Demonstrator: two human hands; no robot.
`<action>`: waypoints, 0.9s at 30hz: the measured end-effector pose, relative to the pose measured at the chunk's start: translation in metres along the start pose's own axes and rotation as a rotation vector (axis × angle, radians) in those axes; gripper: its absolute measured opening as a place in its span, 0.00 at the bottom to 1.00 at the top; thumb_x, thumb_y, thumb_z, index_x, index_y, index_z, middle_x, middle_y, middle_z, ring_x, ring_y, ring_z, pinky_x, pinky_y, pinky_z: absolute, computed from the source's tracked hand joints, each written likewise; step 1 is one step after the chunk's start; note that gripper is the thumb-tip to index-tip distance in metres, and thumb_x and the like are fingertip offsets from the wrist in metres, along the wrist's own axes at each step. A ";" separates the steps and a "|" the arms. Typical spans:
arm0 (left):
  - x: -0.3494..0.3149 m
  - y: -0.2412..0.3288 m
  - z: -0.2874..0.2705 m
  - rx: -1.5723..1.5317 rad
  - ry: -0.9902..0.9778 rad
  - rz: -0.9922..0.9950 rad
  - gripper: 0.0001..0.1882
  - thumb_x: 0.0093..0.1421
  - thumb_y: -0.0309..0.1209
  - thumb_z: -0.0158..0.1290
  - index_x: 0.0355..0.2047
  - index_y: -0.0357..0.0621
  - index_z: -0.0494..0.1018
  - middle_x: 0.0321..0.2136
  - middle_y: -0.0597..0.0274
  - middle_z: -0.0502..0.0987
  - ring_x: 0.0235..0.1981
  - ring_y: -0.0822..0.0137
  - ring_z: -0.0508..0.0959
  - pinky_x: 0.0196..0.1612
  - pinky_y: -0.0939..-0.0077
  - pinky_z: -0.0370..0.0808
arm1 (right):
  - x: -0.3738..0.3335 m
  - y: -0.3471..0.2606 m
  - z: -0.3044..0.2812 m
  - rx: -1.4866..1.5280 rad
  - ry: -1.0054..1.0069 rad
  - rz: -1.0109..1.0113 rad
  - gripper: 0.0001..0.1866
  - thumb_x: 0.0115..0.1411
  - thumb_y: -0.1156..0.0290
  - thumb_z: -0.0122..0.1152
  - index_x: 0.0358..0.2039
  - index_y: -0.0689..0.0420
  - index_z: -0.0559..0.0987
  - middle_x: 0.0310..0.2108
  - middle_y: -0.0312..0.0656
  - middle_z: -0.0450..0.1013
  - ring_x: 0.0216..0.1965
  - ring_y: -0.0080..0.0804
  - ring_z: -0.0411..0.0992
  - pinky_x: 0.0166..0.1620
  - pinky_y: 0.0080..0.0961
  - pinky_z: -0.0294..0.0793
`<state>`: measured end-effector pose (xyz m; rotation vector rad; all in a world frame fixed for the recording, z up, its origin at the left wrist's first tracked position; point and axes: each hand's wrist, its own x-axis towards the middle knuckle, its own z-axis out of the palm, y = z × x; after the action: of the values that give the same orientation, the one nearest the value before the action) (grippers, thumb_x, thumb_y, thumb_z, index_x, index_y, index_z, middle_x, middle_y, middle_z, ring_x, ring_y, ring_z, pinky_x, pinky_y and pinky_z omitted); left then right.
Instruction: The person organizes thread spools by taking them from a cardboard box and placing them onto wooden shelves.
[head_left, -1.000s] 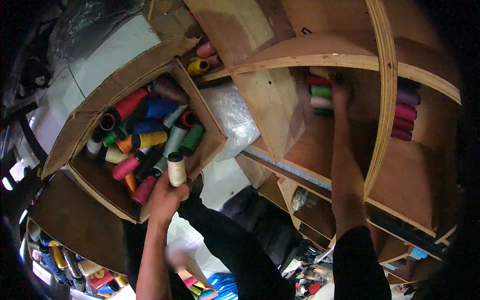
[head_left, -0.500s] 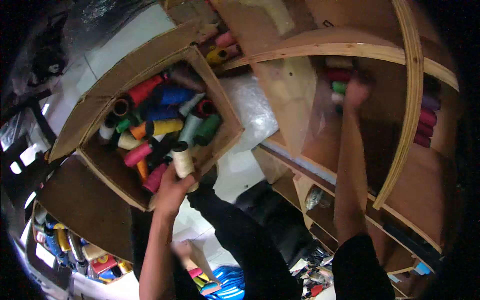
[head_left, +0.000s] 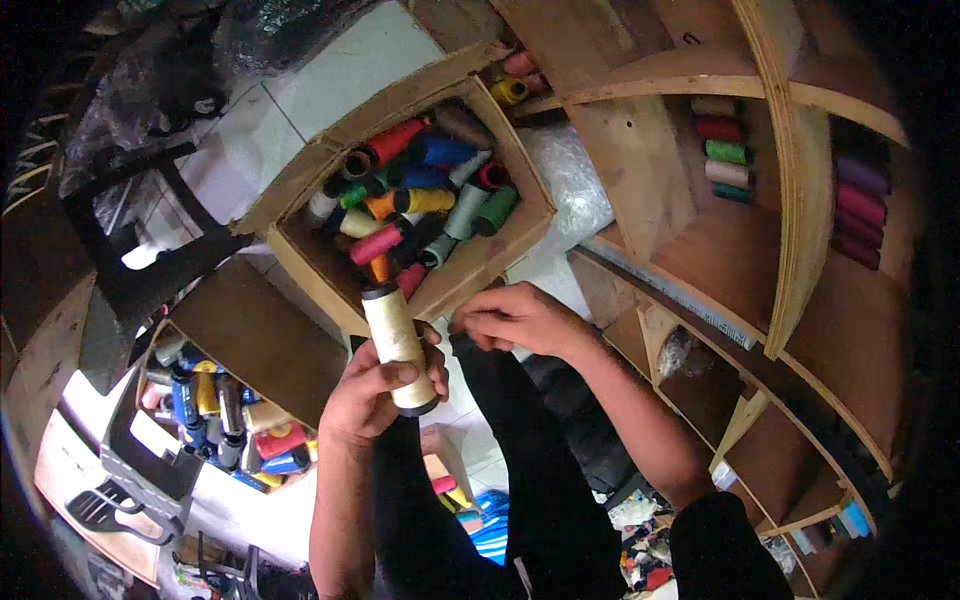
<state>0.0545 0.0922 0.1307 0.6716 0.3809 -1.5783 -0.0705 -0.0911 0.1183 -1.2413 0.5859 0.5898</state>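
My left hand (head_left: 385, 390) is wrapped round a cream thread spool (head_left: 397, 335) with dark ends, held tilted in front of the near wall of a cardboard box (head_left: 500, 270). Just to the right, my right hand (head_left: 520, 318) hangs over my dark-clothed leg. Its fingers are bent inward and nothing shows in them; it is apart from the spool. Inside the box lie many jumbled thread spools, among them a pink spool (head_left: 377, 243), a yellow spool (head_left: 425, 200), a red spool (head_left: 397, 141) and a green spool (head_left: 495, 211).
On the right stands a wooden shelf unit (head_left: 690, 215). One compartment holds a column of spools with a green spool (head_left: 727, 151); another has purple and magenta spools (head_left: 860, 207). A second spool box (head_left: 250, 300) sits lower left. Clear plastic wrap (head_left: 565, 180) lies between box and shelf.
My right hand has come out of the shelf compartment and back toward the box, leaving the column of spools there. The cream spool in my left hand now appears closer to me, outside the box.
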 end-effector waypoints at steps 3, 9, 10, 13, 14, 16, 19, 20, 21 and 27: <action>-0.024 0.017 0.002 0.124 0.091 0.007 0.22 0.45 0.28 0.55 0.42 0.35 0.66 0.27 0.56 0.72 0.29 0.64 0.75 0.34 0.72 0.72 | -0.026 -0.014 0.010 0.188 0.032 0.023 0.09 0.60 0.72 0.51 0.35 0.63 0.78 0.19 0.32 0.68 0.22 0.15 0.64 0.25 0.13 0.61; -0.048 0.041 0.023 0.205 0.064 0.050 0.22 0.45 0.27 0.60 0.40 0.35 0.66 0.28 0.56 0.74 0.29 0.68 0.75 0.33 0.76 0.72 | -0.048 -0.028 0.020 0.036 0.288 -0.072 0.09 0.57 0.70 0.55 0.31 0.63 0.79 0.25 0.34 0.74 0.26 0.16 0.68 0.30 0.16 0.67; -0.049 0.043 0.028 0.257 -0.032 0.020 0.22 0.44 0.27 0.61 0.40 0.36 0.66 0.29 0.55 0.74 0.30 0.68 0.75 0.33 0.75 0.73 | -0.046 -0.012 0.019 -0.078 0.295 -0.085 0.11 0.56 0.68 0.57 0.32 0.63 0.79 0.29 0.39 0.77 0.29 0.22 0.73 0.34 0.20 0.70; -0.052 0.042 0.043 0.758 -0.282 -0.057 0.32 0.40 0.41 0.68 0.41 0.37 0.68 0.28 0.53 0.76 0.29 0.63 0.77 0.32 0.73 0.73 | -0.029 -0.023 0.024 -0.395 0.228 -0.161 0.12 0.54 0.65 0.59 0.32 0.61 0.79 0.28 0.44 0.77 0.30 0.28 0.75 0.35 0.23 0.71; -0.048 0.041 0.053 1.054 -0.305 -0.100 0.30 0.40 0.42 0.67 0.39 0.37 0.69 0.28 0.54 0.76 0.29 0.63 0.77 0.32 0.73 0.73 | -0.025 -0.035 0.026 -0.528 0.301 -0.127 0.12 0.53 0.64 0.60 0.31 0.60 0.79 0.26 0.46 0.75 0.28 0.32 0.75 0.33 0.25 0.71; -0.048 0.027 0.055 1.500 -0.200 -0.137 0.32 0.39 0.42 0.67 0.38 0.33 0.68 0.25 0.45 0.75 0.28 0.58 0.77 0.34 0.74 0.72 | -0.015 -0.062 0.036 -0.575 0.392 -0.195 0.12 0.53 0.63 0.60 0.30 0.61 0.78 0.24 0.46 0.75 0.26 0.33 0.75 0.31 0.25 0.71; -0.048 0.014 0.031 1.529 0.309 0.201 0.30 0.40 0.38 0.66 0.39 0.31 0.67 0.24 0.46 0.75 0.24 0.60 0.77 0.31 0.73 0.73 | -0.028 -0.099 0.058 -0.464 0.465 -0.262 0.11 0.53 0.66 0.61 0.29 0.61 0.78 0.21 0.43 0.74 0.22 0.28 0.72 0.27 0.24 0.69; -0.043 0.019 0.025 1.185 0.440 0.175 0.27 0.43 0.34 0.64 0.38 0.29 0.66 0.24 0.48 0.75 0.22 0.66 0.76 0.27 0.76 0.72 | -0.040 -0.105 0.065 -0.413 0.439 -0.218 0.10 0.53 0.67 0.60 0.29 0.61 0.78 0.22 0.43 0.74 0.22 0.27 0.72 0.28 0.23 0.69; -0.041 0.029 0.033 0.825 0.457 0.121 0.23 0.44 0.28 0.63 0.38 0.30 0.66 0.26 0.53 0.76 0.24 0.71 0.75 0.27 0.79 0.72 | -0.056 -0.103 0.069 -0.362 0.418 -0.161 0.09 0.53 0.68 0.60 0.29 0.61 0.78 0.22 0.44 0.74 0.22 0.25 0.72 0.28 0.23 0.69; -0.059 0.053 0.071 1.041 -0.362 -0.013 0.24 0.40 0.28 0.67 0.37 0.38 0.70 0.30 0.60 0.76 0.30 0.68 0.77 0.34 0.76 0.73 | -0.090 -0.038 0.054 -0.232 0.483 -0.008 0.09 0.53 0.70 0.60 0.32 0.62 0.79 0.27 0.41 0.77 0.29 0.19 0.73 0.35 0.19 0.71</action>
<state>0.0930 0.0887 0.2296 1.1174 -0.7704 -1.8177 -0.1039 -0.0554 0.2186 -1.6208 0.9324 0.3539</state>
